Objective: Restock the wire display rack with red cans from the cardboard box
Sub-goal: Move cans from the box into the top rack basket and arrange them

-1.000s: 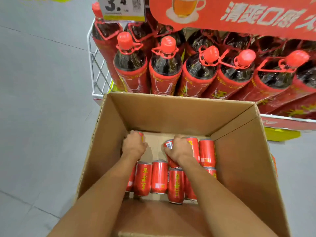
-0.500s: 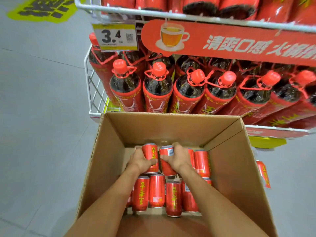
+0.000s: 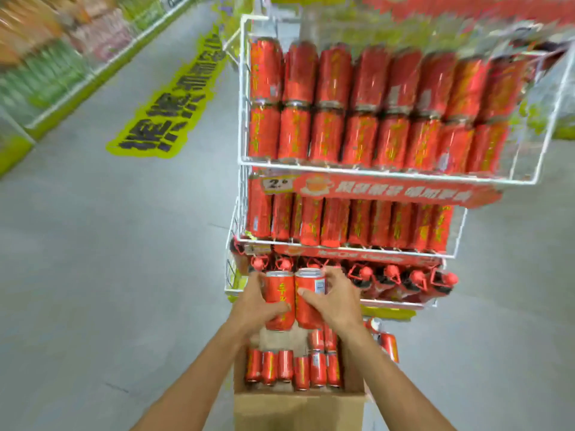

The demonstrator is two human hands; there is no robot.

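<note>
My left hand (image 3: 252,307) grips a red can (image 3: 279,298) and my right hand (image 3: 334,301) grips a second red can (image 3: 308,301). Both cans are upright, side by side, lifted above the cardboard box (image 3: 298,409). Several red cans (image 3: 294,368) stand in the box below. Ahead rises the white wire display rack (image 3: 389,175), blurred. Its top shelf carries two stacked rows of red cans (image 3: 373,107), the shelf under it one row (image 3: 351,223).
The rack's lowest shelf holds dark bottles with red caps (image 3: 404,279), just behind my hands. A lone red can (image 3: 390,346) shows right of the box. Grey floor with a yellow floor sticker (image 3: 168,107) lies left; stocked shelves (image 3: 46,57) line the far left.
Both hands have lifted a can each up out of the box. The view has tilted upward, so the rack's upper can shelves have come into sight.
</note>
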